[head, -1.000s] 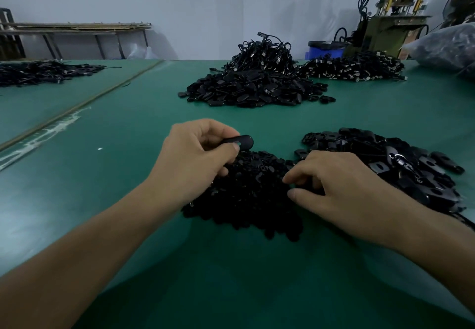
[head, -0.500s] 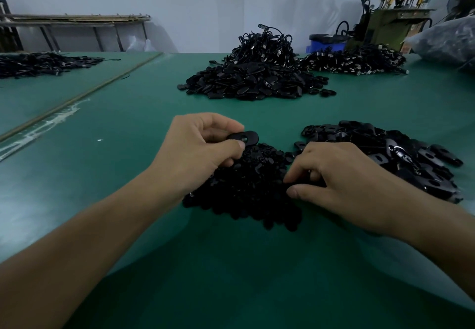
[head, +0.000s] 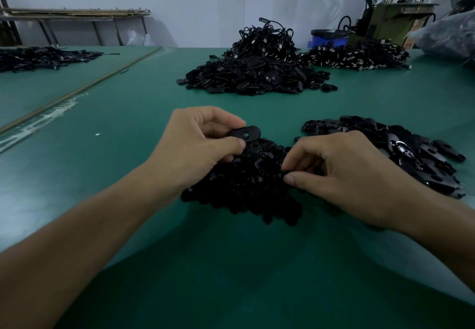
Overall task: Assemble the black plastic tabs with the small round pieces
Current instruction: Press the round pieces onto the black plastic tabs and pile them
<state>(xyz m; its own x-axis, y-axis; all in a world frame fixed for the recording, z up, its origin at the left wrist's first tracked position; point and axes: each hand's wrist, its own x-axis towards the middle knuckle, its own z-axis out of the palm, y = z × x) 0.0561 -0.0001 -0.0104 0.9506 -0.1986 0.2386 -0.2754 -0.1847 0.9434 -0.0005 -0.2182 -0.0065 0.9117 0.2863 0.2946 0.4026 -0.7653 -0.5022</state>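
Observation:
My left hand (head: 195,143) pinches a flat black plastic tab (head: 245,132) with an oval hole, held level just above a heap of small round black pieces (head: 246,182) on the green table. My right hand (head: 341,172) rests on the right side of that heap, thumb and forefinger pinched together at its edge on a small piece that I can barely make out. A pile of loose black tabs (head: 401,154) lies just to the right of my right hand.
A larger pile of black tabs (head: 254,76) sits farther back, topped by a tangle of black cords (head: 267,40). More black parts (head: 357,55) lie at the back right beside a machine (head: 393,17) and blue bucket (head: 327,38). Another pile (head: 41,55) lies far left.
The left hand's tab has tilted so its hole faces the camera. My right hand's fingers have closed into a pinch at the heap's edge. The view shifted slightly.

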